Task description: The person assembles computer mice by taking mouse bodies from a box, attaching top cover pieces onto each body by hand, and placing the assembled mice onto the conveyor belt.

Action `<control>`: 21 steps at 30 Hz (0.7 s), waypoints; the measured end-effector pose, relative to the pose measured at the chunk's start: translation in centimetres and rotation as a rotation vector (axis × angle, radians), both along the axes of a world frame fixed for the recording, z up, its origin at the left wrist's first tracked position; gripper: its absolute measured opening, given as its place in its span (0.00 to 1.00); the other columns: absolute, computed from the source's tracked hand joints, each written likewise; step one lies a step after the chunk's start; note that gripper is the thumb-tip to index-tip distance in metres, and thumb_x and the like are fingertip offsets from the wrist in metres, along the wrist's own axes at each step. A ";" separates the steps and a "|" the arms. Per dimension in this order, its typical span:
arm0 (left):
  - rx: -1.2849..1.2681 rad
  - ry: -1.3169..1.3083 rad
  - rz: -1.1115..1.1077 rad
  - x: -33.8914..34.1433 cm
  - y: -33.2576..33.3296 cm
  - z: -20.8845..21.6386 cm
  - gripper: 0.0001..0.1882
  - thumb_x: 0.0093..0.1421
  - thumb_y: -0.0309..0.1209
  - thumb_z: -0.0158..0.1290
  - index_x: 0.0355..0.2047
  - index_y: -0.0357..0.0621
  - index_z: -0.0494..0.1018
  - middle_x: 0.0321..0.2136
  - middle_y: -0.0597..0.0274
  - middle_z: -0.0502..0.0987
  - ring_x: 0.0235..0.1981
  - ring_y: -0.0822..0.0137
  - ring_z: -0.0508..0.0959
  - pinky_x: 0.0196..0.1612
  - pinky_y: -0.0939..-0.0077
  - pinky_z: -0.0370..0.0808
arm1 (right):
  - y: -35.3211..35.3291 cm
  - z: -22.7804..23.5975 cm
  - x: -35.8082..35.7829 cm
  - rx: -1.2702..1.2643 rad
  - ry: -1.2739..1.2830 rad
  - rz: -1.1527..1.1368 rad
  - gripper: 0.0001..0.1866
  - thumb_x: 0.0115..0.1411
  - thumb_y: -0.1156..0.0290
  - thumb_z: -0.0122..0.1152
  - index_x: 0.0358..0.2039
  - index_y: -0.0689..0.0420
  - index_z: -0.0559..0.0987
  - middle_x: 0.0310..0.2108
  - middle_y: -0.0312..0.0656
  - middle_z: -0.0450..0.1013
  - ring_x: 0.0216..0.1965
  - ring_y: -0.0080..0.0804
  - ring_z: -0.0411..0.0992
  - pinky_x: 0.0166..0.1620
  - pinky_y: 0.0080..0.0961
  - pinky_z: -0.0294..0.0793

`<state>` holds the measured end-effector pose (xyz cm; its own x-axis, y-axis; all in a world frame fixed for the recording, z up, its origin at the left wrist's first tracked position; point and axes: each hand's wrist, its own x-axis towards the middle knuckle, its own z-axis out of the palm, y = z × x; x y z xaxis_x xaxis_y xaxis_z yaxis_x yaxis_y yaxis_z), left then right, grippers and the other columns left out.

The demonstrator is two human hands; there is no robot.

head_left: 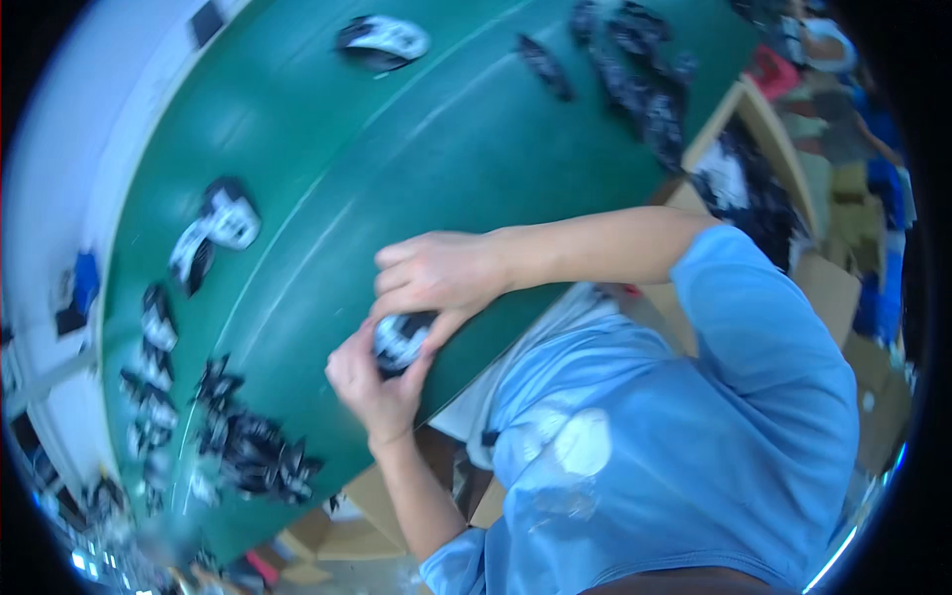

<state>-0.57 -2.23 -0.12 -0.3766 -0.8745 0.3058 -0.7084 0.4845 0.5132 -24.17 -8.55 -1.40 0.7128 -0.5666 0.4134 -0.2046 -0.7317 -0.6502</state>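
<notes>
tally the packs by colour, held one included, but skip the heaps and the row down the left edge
Black-and-white: 4 (held pack, far pack, left pair)
Mostly dark: 1 (lone pack near the upper heap)
Total: 5, a best count given the blur

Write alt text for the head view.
The left hand and right hand hold a black-and-white item over a green table. Similar items lie scattered across it; an open cardboard box is at upper right.
</notes>
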 end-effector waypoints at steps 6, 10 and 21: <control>0.233 0.769 0.043 -0.3 0.5 0.1 0.50 0.48 0.47 0.73 0.64 0.36 0.61 0.60 0.47 0.69 0.60 0.53 0.70 0.64 0.57 0.66 | 2.1 3.2 0.9 0.190 -0.129 -0.276 0.38 0.47 0.45 0.77 0.49 0.61 0.79 0.42 0.44 0.77 0.41 0.43 0.72 0.46 0.37 0.72; 0.355 1.395 0.239 -0.3 5.0 -0.3 0.41 0.66 0.53 0.53 0.68 0.38 0.55 0.62 0.49 0.67 0.62 0.53 0.70 0.66 0.56 0.66 | 3.3 4.3 7.0 0.097 -0.278 0.077 0.43 0.52 0.43 0.74 0.58 0.64 0.75 0.52 0.50 0.74 0.47 0.46 0.74 0.51 0.39 0.73; 0.353 1.801 0.313 9.6 12.9 0.1 0.41 0.69 0.63 0.43 0.65 0.37 0.60 0.51 0.52 0.73 0.47 0.49 0.77 0.53 0.47 0.73 | -10.4 3.7 27.6 -0.199 0.308 -0.169 0.20 0.57 0.53 0.70 0.43 0.53 0.83 0.43 0.42 0.76 0.48 0.41 0.73 0.44 0.39 0.79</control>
<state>9.06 10.68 -0.01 0.3210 -0.9433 -0.0847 0.7035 0.1776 0.6881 3.39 -18.90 2.32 0.7238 -0.6169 0.3091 -0.4960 -0.7765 -0.3886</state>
